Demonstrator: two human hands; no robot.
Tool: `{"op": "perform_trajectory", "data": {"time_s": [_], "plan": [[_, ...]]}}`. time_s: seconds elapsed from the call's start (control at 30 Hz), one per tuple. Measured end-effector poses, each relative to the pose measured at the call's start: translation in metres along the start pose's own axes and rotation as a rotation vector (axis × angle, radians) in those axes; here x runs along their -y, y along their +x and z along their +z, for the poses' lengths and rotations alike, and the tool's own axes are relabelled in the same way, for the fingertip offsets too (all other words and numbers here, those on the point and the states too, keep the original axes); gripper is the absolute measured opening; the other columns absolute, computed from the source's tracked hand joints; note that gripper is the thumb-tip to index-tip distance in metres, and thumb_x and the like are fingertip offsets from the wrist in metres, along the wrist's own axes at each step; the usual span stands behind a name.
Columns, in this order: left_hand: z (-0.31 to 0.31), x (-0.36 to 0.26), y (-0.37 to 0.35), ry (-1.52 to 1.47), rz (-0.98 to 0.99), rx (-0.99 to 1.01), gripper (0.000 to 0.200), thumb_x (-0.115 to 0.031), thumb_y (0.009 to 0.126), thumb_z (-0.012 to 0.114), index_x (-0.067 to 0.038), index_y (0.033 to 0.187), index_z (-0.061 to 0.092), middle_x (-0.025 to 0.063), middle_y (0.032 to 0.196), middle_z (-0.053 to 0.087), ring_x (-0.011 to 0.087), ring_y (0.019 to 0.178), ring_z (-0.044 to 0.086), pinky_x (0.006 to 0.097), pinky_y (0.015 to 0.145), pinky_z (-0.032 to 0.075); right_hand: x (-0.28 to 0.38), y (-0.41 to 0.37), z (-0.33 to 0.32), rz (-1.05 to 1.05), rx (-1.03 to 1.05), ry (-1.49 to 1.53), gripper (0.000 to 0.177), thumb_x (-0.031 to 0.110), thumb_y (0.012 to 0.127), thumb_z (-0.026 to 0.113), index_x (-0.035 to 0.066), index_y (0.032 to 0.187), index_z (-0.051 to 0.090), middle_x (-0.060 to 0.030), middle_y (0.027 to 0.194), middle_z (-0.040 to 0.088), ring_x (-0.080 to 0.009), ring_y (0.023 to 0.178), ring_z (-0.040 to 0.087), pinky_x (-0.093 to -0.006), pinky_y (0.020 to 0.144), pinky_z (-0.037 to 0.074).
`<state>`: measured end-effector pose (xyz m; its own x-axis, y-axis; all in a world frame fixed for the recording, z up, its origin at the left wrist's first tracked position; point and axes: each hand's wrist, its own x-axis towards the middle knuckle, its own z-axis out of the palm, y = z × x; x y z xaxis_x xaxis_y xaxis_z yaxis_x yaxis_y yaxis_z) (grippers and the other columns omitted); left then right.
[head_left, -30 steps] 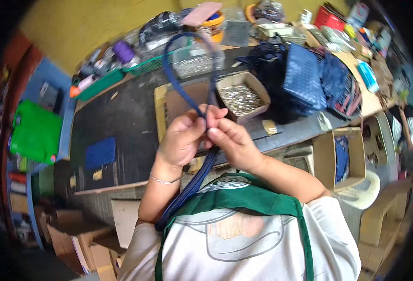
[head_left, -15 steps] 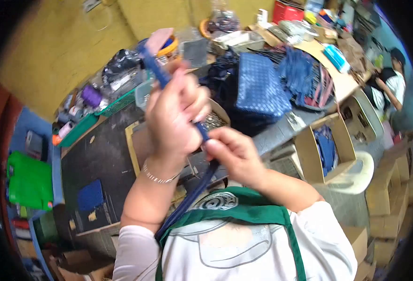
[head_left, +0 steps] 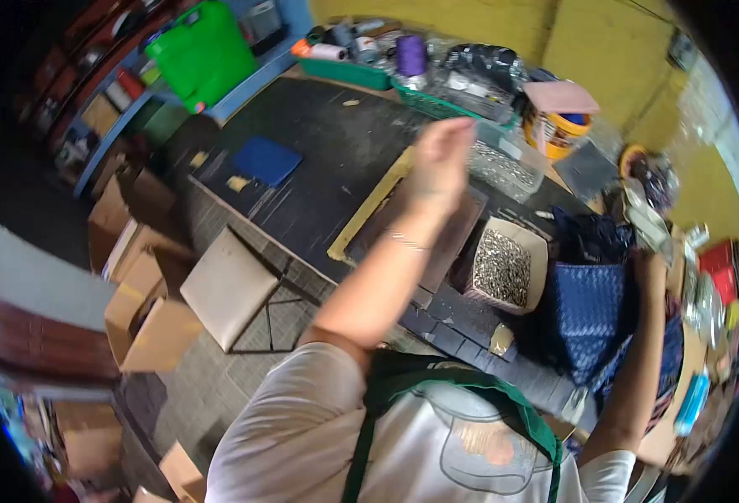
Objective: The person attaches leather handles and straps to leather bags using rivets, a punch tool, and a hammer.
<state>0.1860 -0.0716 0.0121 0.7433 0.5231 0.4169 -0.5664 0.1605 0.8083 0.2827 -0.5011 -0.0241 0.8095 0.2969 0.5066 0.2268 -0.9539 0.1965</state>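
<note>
My left hand [head_left: 441, 168], with a bracelet at the wrist, is raised over the black table beside a clear plastic container [head_left: 504, 170] of small metal pieces. Its fingers are smeared by motion. My right hand [head_left: 651, 270] reaches to the far right, by the upper edge of a blue woven bag [head_left: 589, 310]; its fingers are mostly hidden. Between my arms stands a pale square tub [head_left: 504, 267] full of small metal parts. A black plastic bag [head_left: 592, 237] lies behind the woven bag.
A flat blue piece [head_left: 267, 160] lies on the table [head_left: 319, 126]. Along the wall stand green trays [head_left: 348, 74] with thread spools and an orange-yellow bucket [head_left: 562, 134]. A chair [head_left: 228, 285] and cardboard boxes [head_left: 156, 331] stand on the floor at left.
The view has swung left. My hands, which were together on a long dark blue strap, are now far apart, and the strap no longer shows in them.
</note>
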Motion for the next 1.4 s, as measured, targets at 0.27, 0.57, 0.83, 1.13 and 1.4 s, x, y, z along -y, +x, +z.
{"op": "perform_trajectory", "data": {"time_s": [0.27,0.57,0.83,1.13,1.4], "plan": [[-0.295,0.042,0.027,1.545,-0.002,-0.219,0.027,-0.017,0.066,0.065,-0.009,0.091,0.059,0.0121,0.095,0.054,0.028,0.093,0.049,0.0359,0.079,0.041,-0.054,-0.035,-0.047,0.107,-0.132,0.215,0.034,0.021,0.083,0.049,-0.004,0.106,0.049,-0.0173,0.104,0.053,-0.0209,0.095,0.051,-0.0305,0.08,0.04],[-0.362,0.05,0.083,1.979,-0.219,-0.03,0.034,-0.029,0.071,0.059,-0.013,0.101,0.055,0.0076,0.107,0.046,0.028,0.104,0.041,0.044,0.078,0.04,0.097,-0.107,-0.197,0.835,-0.544,0.175,0.024,0.021,0.082,0.05,0.008,0.1,0.059,-0.006,0.097,0.059,-0.0148,0.09,0.054,-0.0235,0.077,0.043],[-0.237,-0.073,0.169,1.223,0.375,0.0,0.028,-0.023,0.073,0.056,-0.001,0.057,0.051,0.0136,0.066,0.057,0.0258,0.056,0.054,0.035,0.052,0.042,0.299,-0.057,-0.183,0.301,-0.009,0.663,0.037,0.012,0.066,0.066,-0.001,0.098,0.051,-0.0134,0.098,0.053,-0.0221,0.089,0.051,-0.0307,0.075,0.042],[-0.035,-0.095,0.047,0.158,-0.399,0.75,0.008,-0.012,0.079,0.048,-0.01,0.085,0.044,-0.0037,0.063,0.048,0.0025,0.049,0.045,0.0151,0.034,0.033,0.382,-0.025,-0.184,0.102,-0.096,0.885,0.053,0.009,0.07,0.057,-0.003,0.116,0.034,-0.0235,0.093,0.053,-0.0362,0.079,0.055,-0.038,0.065,0.045],[0.024,-0.097,0.011,0.258,0.988,0.916,0.042,-0.047,0.073,0.056,-0.005,0.072,0.053,0.0023,0.062,0.049,0.0143,0.057,0.047,0.0255,0.061,0.041,0.321,-0.083,-0.204,0.428,-0.039,1.539,0.023,0.003,0.076,0.056,-0.001,0.098,0.053,-0.0163,0.079,0.059,-0.0185,0.07,0.059,-0.0273,0.061,0.046]]}}
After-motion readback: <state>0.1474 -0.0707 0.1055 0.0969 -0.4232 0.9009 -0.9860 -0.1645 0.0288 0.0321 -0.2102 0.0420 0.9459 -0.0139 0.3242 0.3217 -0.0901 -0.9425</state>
